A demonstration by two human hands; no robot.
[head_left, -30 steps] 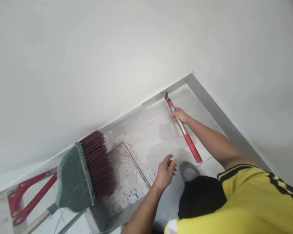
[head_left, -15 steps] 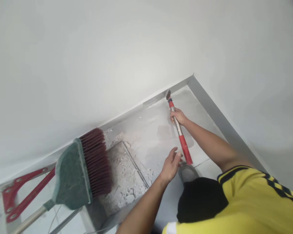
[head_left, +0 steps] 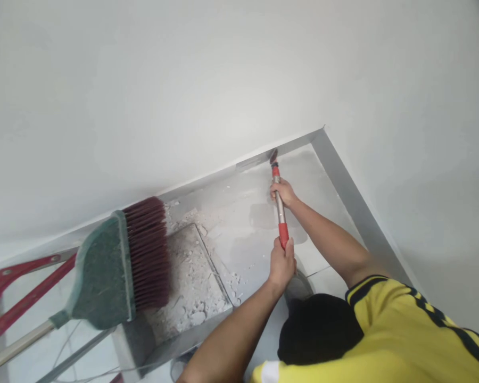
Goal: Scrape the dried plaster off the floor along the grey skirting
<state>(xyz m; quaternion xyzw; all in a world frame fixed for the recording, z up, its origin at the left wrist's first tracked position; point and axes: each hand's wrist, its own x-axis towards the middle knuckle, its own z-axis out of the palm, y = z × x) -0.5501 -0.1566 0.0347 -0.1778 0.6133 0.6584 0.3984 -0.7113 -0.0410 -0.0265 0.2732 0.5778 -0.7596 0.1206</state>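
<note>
Scraper (head_left: 278, 205), red-handled with steel shaft: my left hand (head_left: 282, 264) wraps the butt grip at 6 o'clock for push, my right hand (head_left: 284, 192) clamps mid-shaft to steer, blade set at 12 o'clock against the skirting (head_left: 259, 158), rubble (head_left: 195, 298) lying at 8 o'clock.

Left of the scraper (head_left: 278, 205) the floor lies open up to the rubble tray (head_left: 191, 282); baseboard (head_left: 295, 142) blocks beyond it.
</note>
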